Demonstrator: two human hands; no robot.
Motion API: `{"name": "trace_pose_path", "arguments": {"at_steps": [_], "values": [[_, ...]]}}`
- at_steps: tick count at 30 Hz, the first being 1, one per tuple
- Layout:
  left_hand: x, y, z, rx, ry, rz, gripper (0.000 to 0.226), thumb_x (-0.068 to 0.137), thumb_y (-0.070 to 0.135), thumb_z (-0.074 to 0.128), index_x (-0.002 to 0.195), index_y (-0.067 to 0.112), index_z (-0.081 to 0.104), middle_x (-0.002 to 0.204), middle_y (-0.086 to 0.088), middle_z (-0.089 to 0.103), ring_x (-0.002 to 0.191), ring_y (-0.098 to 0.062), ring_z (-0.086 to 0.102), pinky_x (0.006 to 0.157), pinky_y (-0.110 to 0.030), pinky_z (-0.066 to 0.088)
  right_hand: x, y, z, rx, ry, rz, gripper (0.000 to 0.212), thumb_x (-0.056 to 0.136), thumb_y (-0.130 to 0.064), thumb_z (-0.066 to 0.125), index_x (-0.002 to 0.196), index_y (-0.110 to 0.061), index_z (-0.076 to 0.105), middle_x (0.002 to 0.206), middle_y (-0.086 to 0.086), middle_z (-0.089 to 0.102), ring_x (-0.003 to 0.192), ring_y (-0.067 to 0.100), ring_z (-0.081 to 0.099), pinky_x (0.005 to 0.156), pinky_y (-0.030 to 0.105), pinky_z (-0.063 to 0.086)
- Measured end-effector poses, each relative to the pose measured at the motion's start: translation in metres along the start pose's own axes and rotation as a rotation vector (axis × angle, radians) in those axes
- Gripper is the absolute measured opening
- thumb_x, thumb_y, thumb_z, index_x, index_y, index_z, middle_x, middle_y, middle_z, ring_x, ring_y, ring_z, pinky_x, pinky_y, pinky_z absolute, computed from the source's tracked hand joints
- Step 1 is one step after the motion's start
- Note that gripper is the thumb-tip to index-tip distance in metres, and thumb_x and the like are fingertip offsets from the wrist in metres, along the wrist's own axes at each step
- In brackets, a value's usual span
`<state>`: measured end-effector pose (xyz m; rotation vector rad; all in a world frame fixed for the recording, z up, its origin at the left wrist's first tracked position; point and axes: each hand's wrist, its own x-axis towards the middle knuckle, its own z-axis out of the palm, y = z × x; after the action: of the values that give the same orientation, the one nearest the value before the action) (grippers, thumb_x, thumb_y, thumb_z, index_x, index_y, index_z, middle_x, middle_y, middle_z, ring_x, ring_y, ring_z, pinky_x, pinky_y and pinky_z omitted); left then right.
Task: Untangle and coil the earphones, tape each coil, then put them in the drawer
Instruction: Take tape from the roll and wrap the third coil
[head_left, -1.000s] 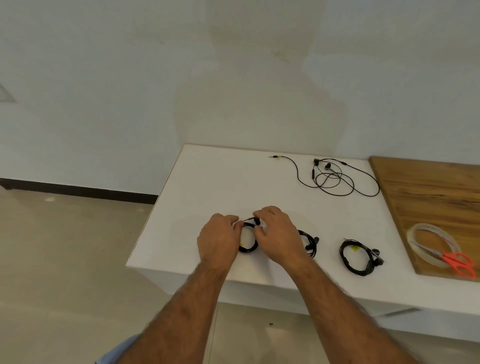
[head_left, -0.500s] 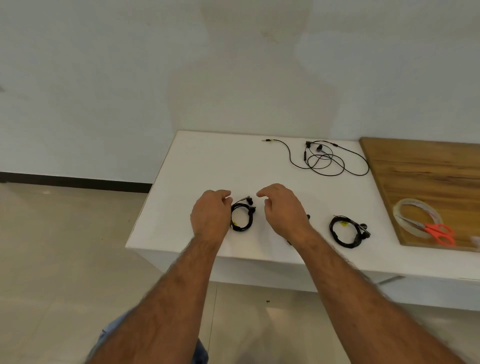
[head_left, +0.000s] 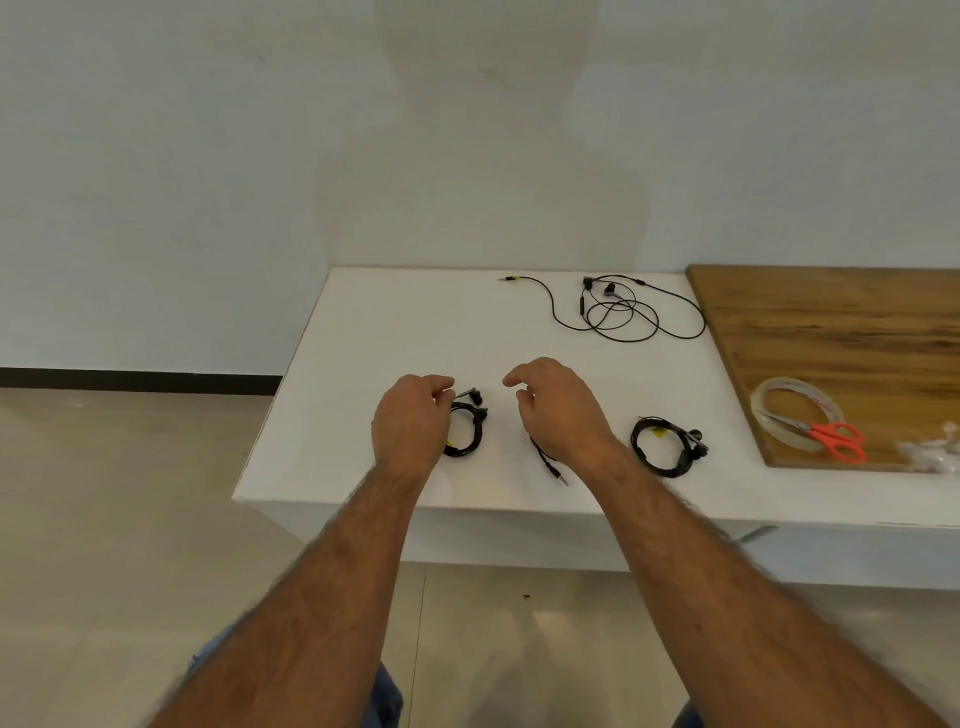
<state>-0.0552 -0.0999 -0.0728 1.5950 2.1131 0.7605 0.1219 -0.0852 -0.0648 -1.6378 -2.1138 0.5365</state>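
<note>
Now left hand (head_left: 410, 423) pinches coil (head_left: 464, 431); right hand (head_left: 558, 410) loose, empty. Fetch tape (head_left: 795, 410), bind crossing strands snugly.

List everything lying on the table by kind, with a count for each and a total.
Coiled black earphones: 3 (one by the left hand at, one mostly hidden under the right hand at, one at)
Loose uncoiled black earphones: 1
Clear tape roll: 1
Orange-handled scissors: 1
Wooden board: 1
Crumpled clear plastic scrap: 1
Total: 8
</note>
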Motion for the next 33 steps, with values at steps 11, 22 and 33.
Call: {"name": "trace_pose_path", "arguments": {"at_steps": [11, 22, 33], "values": [[-0.029, 0.058, 0.014, 0.103, -0.051, 0.310, 0.028, 0.097, 0.031, 0.053, 0.121, 0.026, 0.066, 0.116, 0.002, 0.065, 0.103, -0.016, 0.061, 0.088, -0.030, 0.048, -0.018, 0.020, -0.046, 0.038, 0.055, 0.098, 0.025, 0.095, -0.018, 0.053, 0.116, -0.022, 0.066, 0.120, -0.001, 0.061, 0.107, 0.017, 0.058, 0.094, 0.035, 0.048], [-0.070, 0.163, 0.080, -0.029, -0.248, 0.380, 0.026, 0.094, 0.031, 0.058, 0.116, 0.022, 0.068, 0.110, 0.007, 0.069, 0.102, -0.012, 0.062, 0.086, -0.025, 0.045, -0.089, 0.154, -0.180, -0.240, 0.159, 0.423, 0.023, 0.087, -0.013, 0.056, 0.101, -0.021, 0.073, 0.100, 0.002, 0.072, 0.091, 0.022, 0.065, 0.076, 0.034, 0.054], [-0.077, 0.233, 0.168, -0.031, -0.479, 0.282, 0.043, 0.084, 0.023, 0.070, 0.125, 0.013, 0.061, 0.109, -0.002, 0.069, 0.105, -0.021, 0.062, 0.093, -0.033, 0.049, -0.108, 0.225, -0.195, -0.209, -0.021, 0.400, 0.026, 0.082, -0.031, 0.076, 0.106, -0.029, 0.068, 0.100, -0.009, 0.068, 0.085, 0.010, 0.060, 0.065, 0.025, 0.049]]}}
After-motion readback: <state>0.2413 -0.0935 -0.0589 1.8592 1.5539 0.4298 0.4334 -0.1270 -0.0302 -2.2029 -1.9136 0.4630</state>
